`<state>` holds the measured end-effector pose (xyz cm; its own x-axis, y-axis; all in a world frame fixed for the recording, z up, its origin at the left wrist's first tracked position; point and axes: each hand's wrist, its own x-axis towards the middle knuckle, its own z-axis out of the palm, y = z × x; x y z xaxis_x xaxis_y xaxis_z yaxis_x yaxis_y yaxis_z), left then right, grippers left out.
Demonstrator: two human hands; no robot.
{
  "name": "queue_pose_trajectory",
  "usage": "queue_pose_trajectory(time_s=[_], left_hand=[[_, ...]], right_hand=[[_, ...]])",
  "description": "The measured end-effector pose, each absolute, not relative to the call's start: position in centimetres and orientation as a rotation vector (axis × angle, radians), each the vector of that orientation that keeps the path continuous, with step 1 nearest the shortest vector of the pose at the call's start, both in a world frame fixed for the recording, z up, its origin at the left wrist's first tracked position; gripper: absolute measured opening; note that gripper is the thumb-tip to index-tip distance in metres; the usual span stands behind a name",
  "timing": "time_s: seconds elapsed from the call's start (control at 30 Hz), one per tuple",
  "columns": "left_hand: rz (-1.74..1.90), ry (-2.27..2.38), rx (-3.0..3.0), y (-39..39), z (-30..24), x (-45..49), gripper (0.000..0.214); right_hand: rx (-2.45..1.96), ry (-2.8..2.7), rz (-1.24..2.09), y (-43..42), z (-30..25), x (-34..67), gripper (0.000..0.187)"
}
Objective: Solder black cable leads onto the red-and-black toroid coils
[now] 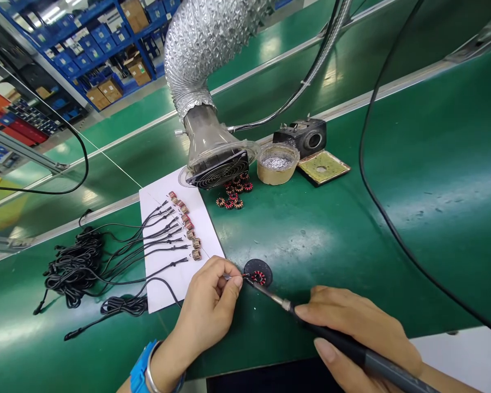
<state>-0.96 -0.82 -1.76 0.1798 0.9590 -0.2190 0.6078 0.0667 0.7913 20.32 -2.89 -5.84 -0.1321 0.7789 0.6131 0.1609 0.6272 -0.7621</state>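
Observation:
My left hand (213, 297) is closed in a pinch on a thin wire (245, 275), most of which the fingers hide. In my right hand (360, 327) is a soldering iron (331, 334), gripped like a pen, its tip at the wire's end. Just under the tip lies a small ring-shaped coil (259, 277) with red windings, on a round black pad (265, 266). Left of my left hand, several wound coils (189, 225) stand in a row on a white sheet (163, 295), beside the split ends of black cables (163, 246).
A fume-extractor hood (221, 169) on a silver duct (188, 60) hangs over loose coils (234, 199). Behind are a tub of solder (276, 162), an iron stand (300, 136) and a sponge tray (324, 167). Bundled cables (76, 267) lie left; a black cord (376, 196) hangs right.

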Motion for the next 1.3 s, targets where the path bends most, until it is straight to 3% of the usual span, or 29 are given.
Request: queue_pose_trajectory(time_s=[0.9, 1.1, 1.3], left_hand=[[0.585, 1.521, 1.414, -1.1, -1.8, -1.1, 0.020], [0.512, 1.514, 1.353, -1.0, -1.7, -1.0, 0.014], [0.499, 1.460, 1.318, -0.8, -1.6, -0.7, 0.019]], right_hand=[[-0.855, -1.613, 0.617, -2.9, -5.7, 20.8, 0.034], [-0.771, -1.710, 0.604, -1.5, -5.0, 20.8, 0.048], [-0.779, -1.957, 0.417, 0.2, -4.3, 18.5, 0.025]])
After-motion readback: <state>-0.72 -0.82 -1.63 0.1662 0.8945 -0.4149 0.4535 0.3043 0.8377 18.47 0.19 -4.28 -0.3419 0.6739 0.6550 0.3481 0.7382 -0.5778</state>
